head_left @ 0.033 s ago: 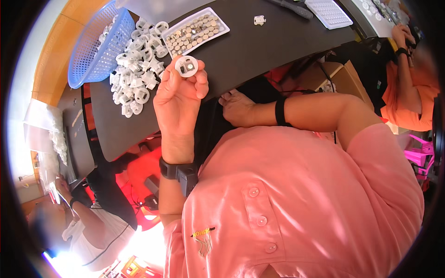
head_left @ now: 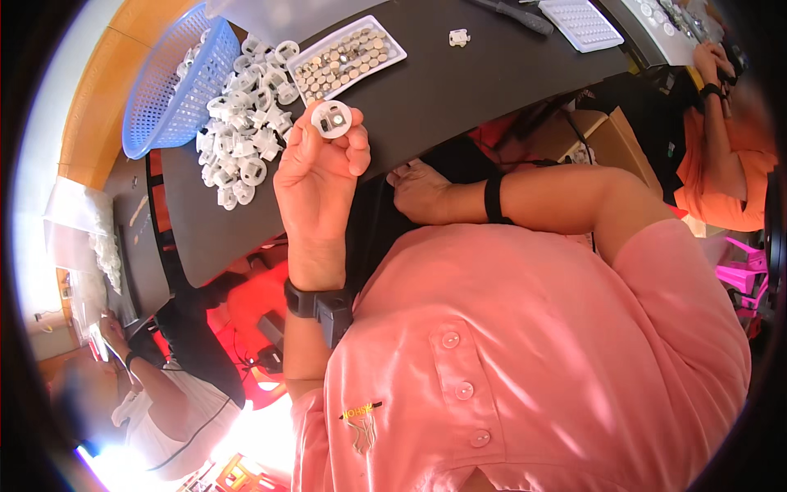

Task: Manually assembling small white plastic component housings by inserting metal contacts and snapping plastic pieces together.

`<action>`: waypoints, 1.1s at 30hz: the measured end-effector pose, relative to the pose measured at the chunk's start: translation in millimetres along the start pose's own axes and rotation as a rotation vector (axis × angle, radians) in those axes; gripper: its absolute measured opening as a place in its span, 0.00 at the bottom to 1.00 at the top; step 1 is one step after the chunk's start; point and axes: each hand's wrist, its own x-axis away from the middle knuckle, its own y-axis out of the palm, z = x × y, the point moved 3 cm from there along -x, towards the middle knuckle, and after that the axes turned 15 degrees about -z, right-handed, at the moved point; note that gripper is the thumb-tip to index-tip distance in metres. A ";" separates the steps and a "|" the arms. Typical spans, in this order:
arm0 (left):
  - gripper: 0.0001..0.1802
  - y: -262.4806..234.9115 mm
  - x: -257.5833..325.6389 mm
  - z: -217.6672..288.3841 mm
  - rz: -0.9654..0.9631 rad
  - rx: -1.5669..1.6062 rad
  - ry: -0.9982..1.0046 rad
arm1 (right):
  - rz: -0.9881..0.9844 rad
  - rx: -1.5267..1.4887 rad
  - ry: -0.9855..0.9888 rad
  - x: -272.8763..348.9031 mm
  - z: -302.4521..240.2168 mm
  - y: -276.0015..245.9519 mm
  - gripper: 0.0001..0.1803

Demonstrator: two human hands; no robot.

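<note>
We hold a round white plastic part [head_left: 331, 120] up over the dark table [head_left: 459, 78]

Our left hand [head_left: 318, 176] pinches the part at its fingertips, above the table edge; our right hand [head_left: 420, 190] rests loosely curled at that edge, holding nothing. Behind lie a heap of white plastic parts [head_left: 242, 123], a blue basket [head_left: 168, 90] tipped beside it, and a white tray of small metal pieces [head_left: 348, 57]. Against the earlier frame, nothing has shifted: the part stays raised and pinched just the same
</note>
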 end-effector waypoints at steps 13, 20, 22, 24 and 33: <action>0.19 4.1 2.6 -0.8 0.008 0.006 0.029 | -0.102 -0.297 -0.174 28.3 15.8 -19.2 0.12; 0.18 3.6 -0.8 -2.3 -0.001 0.002 0.011 | -0.178 -0.930 -0.318 94.7 63.4 -83.6 0.08; 0.18 3.9 -2.2 0.8 0.005 -0.002 0.004 | -0.077 -1.069 -0.362 106.3 72.9 -122.5 0.07; 0.18 3.1 -0.7 2.0 0.031 -0.002 0.012 | 0.129 -1.229 -0.375 111.8 81.9 -160.7 0.05; 0.18 26.6 -32.3 5.7 0.169 -0.090 0.125 | 0.573 -1.209 -0.153 79.3 74.4 -186.7 0.05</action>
